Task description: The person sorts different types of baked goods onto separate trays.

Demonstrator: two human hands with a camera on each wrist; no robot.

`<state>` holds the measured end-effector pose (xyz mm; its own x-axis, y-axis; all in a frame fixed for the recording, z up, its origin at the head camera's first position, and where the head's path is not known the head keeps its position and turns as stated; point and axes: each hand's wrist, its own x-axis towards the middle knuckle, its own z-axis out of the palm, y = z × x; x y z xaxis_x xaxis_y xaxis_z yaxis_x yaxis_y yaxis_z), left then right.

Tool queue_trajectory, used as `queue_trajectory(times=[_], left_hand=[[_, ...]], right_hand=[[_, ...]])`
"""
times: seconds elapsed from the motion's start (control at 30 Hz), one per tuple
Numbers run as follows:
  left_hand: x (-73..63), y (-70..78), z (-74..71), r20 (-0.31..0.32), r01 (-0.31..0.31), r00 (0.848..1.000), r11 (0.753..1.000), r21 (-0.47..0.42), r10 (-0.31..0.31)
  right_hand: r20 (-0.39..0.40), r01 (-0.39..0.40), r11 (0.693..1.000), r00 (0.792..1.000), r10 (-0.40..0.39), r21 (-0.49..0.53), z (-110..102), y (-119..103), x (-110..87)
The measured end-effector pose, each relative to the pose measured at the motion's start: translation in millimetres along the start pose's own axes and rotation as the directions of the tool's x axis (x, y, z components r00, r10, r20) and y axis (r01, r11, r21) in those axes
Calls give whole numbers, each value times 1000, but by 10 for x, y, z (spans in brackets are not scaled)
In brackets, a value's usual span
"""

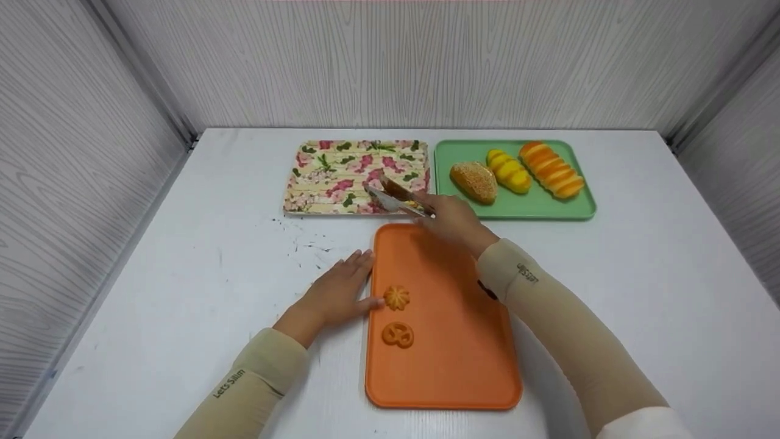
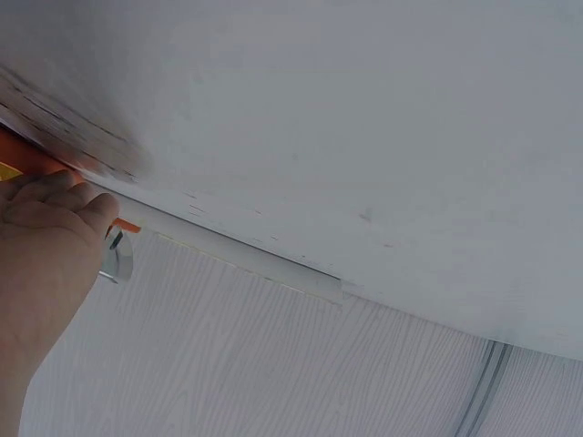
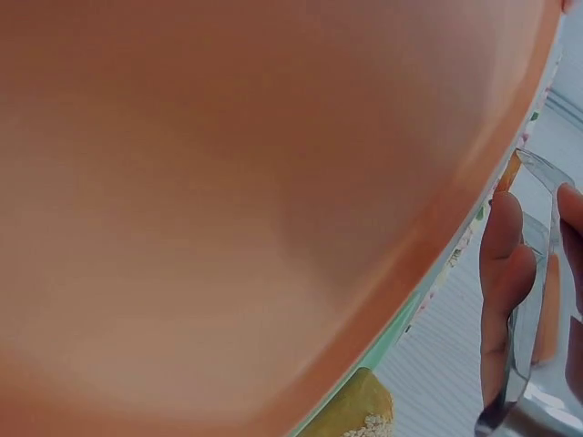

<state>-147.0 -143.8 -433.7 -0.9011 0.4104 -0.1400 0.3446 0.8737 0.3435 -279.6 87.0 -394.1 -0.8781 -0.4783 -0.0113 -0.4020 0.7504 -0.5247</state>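
tongs (image 1: 390,200) are grasped by the right grip (image 1: 454,221) near the floral tray (image 1: 335,183); the orange tray (image 1: 451,372) is touched at its rim by the released left grip (image 1: 338,294)

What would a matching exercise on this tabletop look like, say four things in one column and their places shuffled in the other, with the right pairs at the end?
Things:
1. Metal tongs
2. Pretzel-shaped cookie
3. Seed-topped bread
4. Flowered tray

Places:
A. On the green tray
B. Beside the green tray, to its left
C. In the right hand
D. On the orange tray

Right pairs: 1-C, 2-D, 3-A, 4-B.
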Motion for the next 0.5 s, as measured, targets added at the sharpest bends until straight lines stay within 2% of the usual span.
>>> queue_trajectory(times=[0.23,0.5], left_hand=[[4,4,-11,11,11,1000,1000,-6,-11],[10,9,-11,7,-15,1000,1000,18,15]], right_hand=[[12,-19,1000,1000,19,-3,5,-14,2],[4,-8,1000,1000,8,21,-2,17,7]])
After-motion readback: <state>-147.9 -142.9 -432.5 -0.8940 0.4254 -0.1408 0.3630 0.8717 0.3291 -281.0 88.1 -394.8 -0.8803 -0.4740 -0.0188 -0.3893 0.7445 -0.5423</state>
